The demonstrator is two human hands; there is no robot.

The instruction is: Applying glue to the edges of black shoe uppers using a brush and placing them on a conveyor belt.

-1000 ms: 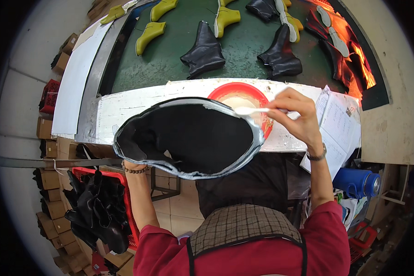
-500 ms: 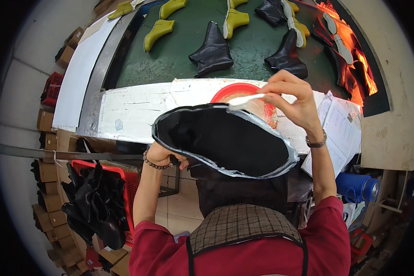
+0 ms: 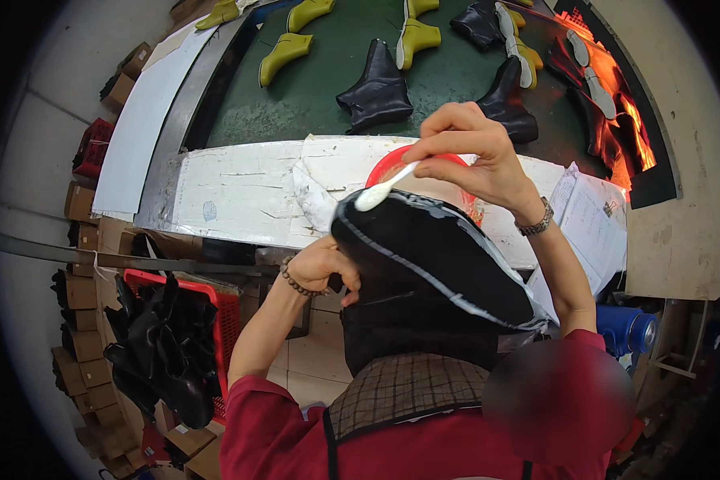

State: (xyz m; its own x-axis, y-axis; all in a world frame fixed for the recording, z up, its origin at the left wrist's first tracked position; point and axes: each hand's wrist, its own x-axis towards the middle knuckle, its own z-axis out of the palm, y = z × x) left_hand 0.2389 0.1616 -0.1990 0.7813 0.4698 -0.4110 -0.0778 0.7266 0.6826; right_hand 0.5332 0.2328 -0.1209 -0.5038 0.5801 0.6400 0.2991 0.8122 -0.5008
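My left hand (image 3: 325,268) grips a black boot upper (image 3: 432,268) from below, its sole side turned up and rimmed with a pale wet band. My right hand (image 3: 472,156) pinches a small white brush (image 3: 382,190), whose head touches the boot's rim at its upper left end. Behind the brush stands a red bowl (image 3: 386,164) on the white paper-covered bench (image 3: 240,196), partly hidden by my right hand.
A green conveyor (image 3: 320,80) beyond the bench carries yellow-green lasts (image 3: 284,48) and black boots (image 3: 376,94); orange glow (image 3: 616,104) at its right end. A red crate (image 3: 224,308) of black boots stands at lower left, cardboard boxes (image 3: 80,292) beside it, papers (image 3: 592,220) and a blue container (image 3: 624,328) at right.
The boot swung from my left to the middle and tilted. My right hand lifted the brush from the red bowl and set it on the boot's rim.
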